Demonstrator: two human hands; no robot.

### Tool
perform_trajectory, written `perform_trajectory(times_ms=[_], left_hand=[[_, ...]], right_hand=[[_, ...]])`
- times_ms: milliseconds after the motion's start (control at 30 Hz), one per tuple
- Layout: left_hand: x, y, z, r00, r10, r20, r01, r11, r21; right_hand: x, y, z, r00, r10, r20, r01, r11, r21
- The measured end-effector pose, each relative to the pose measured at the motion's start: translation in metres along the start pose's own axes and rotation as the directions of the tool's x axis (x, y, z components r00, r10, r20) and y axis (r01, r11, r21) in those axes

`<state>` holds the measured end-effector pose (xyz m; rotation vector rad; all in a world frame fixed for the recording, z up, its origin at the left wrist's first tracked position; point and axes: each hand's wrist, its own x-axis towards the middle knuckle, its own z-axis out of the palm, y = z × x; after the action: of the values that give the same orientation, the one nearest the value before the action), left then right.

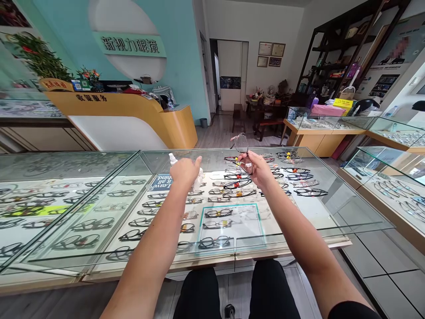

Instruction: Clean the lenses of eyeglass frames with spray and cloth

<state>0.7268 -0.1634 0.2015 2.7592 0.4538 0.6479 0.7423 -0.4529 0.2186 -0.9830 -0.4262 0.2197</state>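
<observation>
My right hand (257,168) pinches a pair of eyeglasses (241,142) with thin frames, raised above the glass showcase (332,217). Its fingers are on the lower lens, and the other lens points up. To the left, my left hand (186,170) is closed with the back of the hand towards me, seemingly around a small white spray bottle. Only the white nozzle (171,158) sticks out past the knuckles; the hand hides most of the body. Something white (198,179) shows under the thumb side, too unclear to name. Beneath the glass lie rows of eyeglasses (218,213).
Another glass showcase (66,164) adjoins on the left, and more showcases (392,177) stand at the right. Ahead are a curved wooden counter (179,128), a small bin (203,122) and a dark wooden table with benches (238,116). My knees are against the showcase's near side.
</observation>
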Motion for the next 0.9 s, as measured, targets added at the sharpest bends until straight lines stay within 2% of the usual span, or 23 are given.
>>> perform_trajectory(times_ms=[33,67,100,133,200,233,267,433,633,733,833,900], left_hand=[[-0.004,0.007,-0.003,0.993,0.03,-0.115,-0.035,0.999,-0.041],[-0.008,0.016,-0.005,0.962,0.102,-0.252,-0.13,0.987,-0.095],[-0.013,0.024,-0.007,0.903,0.198,-0.38,-0.267,0.954,-0.136],[-0.018,0.033,-0.007,0.823,0.306,-0.479,-0.421,0.895,-0.151],[-0.027,0.046,-0.006,0.668,0.461,-0.584,-0.639,0.758,-0.132],[-0.031,0.051,-0.005,0.621,0.509,-0.596,-0.696,0.707,-0.122],[-0.034,0.054,-0.004,0.598,0.54,-0.592,-0.727,0.676,-0.119],[-0.04,0.059,-0.005,0.597,0.606,-0.525,-0.771,0.614,-0.168],[-0.041,0.059,-0.009,0.57,0.578,-0.583,-0.786,0.59,-0.184],[-0.038,0.057,-0.008,0.587,0.542,-0.601,-0.772,0.598,-0.216],[-0.037,0.056,-0.007,0.588,0.495,-0.64,-0.767,0.592,-0.247],[-0.038,0.057,-0.008,0.592,0.461,-0.661,-0.76,0.592,-0.268]], right_hand=[[0.0,0.0,-0.001,1.0,0.013,0.024,-0.012,1.0,-0.027],[0.0,0.001,-0.001,0.998,0.025,0.057,-0.022,0.998,-0.064],[0.0,0.002,-0.002,0.995,0.037,0.094,-0.027,0.994,-0.107],[0.001,0.002,-0.004,0.99,0.048,0.131,-0.027,0.988,-0.154],[0.002,0.004,-0.007,0.981,0.058,0.186,-0.012,0.97,-0.241],[0.003,0.004,-0.009,0.977,0.06,0.205,0.0,0.96,-0.281],[0.004,0.004,-0.012,0.972,0.062,0.225,0.014,0.947,-0.32],[0.002,-0.006,-0.02,0.939,0.129,0.32,0.039,0.881,-0.471],[-0.002,-0.022,-0.021,0.94,0.085,0.331,0.095,0.866,-0.492],[0.001,-0.026,-0.026,0.961,-0.021,0.276,0.132,0.91,-0.393],[0.006,-0.028,-0.035,0.976,-0.155,0.152,0.194,0.935,-0.296],[0.01,-0.029,-0.042,0.971,-0.232,0.053,0.237,0.922,-0.305]])
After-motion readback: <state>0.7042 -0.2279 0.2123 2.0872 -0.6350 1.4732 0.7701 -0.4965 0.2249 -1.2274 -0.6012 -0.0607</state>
